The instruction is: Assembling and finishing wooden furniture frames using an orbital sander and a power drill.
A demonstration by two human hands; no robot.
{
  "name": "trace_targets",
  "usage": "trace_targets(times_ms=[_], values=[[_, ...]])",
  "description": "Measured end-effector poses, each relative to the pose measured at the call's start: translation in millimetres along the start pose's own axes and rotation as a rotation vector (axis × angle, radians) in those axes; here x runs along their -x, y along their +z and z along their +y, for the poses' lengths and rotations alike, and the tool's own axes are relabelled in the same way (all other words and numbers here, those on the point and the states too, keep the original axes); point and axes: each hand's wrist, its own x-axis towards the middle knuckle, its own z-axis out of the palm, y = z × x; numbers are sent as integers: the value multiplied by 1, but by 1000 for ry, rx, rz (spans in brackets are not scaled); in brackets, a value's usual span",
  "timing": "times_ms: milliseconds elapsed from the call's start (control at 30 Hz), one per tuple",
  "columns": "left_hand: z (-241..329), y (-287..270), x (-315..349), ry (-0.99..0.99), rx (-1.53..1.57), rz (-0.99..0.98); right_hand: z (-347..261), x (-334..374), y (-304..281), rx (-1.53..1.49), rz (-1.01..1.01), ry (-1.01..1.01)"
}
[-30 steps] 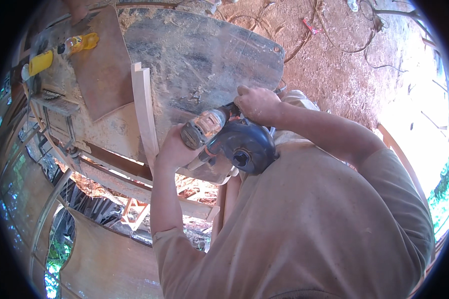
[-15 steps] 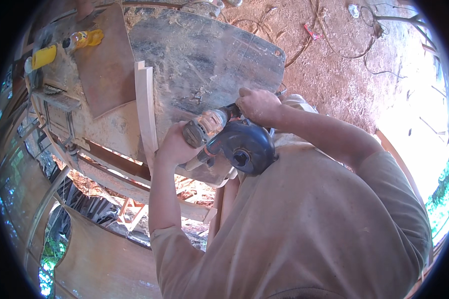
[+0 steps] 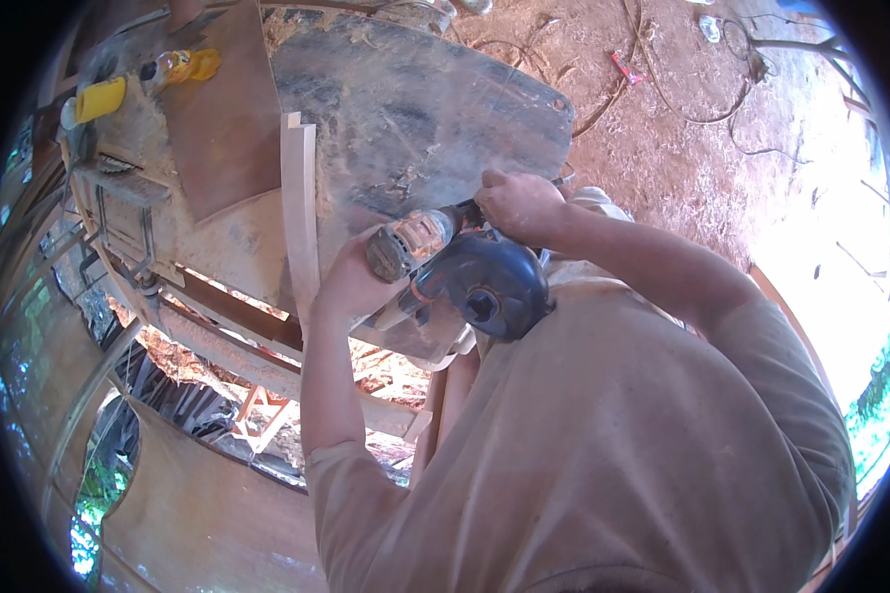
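I hold a power tool against my front, its exact kind unclear. It has a dusty grey-and-orange motor body [image 3: 417, 242] and a round dark blue housing [image 3: 504, 287] with a hole in its middle. My left hand [image 3: 351, 282] is wrapped round the motor end, its fingers partly hidden beneath. The fingers of my right hand [image 3: 519, 206] close round the black far end of the tool. Just left of my left hand, a long pale wooden piece [image 3: 300, 203] with a stepped end lies on the dusty dark worktop [image 3: 396, 109].
A brown sheet [image 3: 222, 119] covers the worktop's left part. Beyond it are a yellow container [image 3: 101, 99] and a bottle with a yellow item [image 3: 180, 67]. Cables [image 3: 663, 109] and a small red object [image 3: 625, 69] lie on the sawdust-covered ground. Scrap wood [image 3: 193, 410] is piled lower left.
The whole view has shifted slightly, so the worktop sits a little further right and lower. Both hands keep their hold on the power tool.
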Motion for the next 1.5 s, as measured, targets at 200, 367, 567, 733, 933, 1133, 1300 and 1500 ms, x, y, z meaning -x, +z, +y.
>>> trace_targets(times_ms=[200,367,567,733,933,1133,1300,1500], values=[[-34,-19,32,113,92,375,7,-5,8,24,59,-88],[-36,-34,24,166,524,762,16,-39,-16,-225,87,20],[-10,-26,-10,434,857,922,10,-80,-11,-384,-508,323],[-2,-40,-56,672,800,1157,12,-78,-2,-325,-607,337],[-11,-53,-107,847,722,1148,16,-53,-33,-361,-625,376],[-24,-51,-145,775,-232,1531,8,-3,-86,-200,-434,181],[-22,-35,-144,771,26,1479,6,59,-123,-321,-169,205],[24,-20,-44,141,484,942,20,123,-144,-401,46,118]])
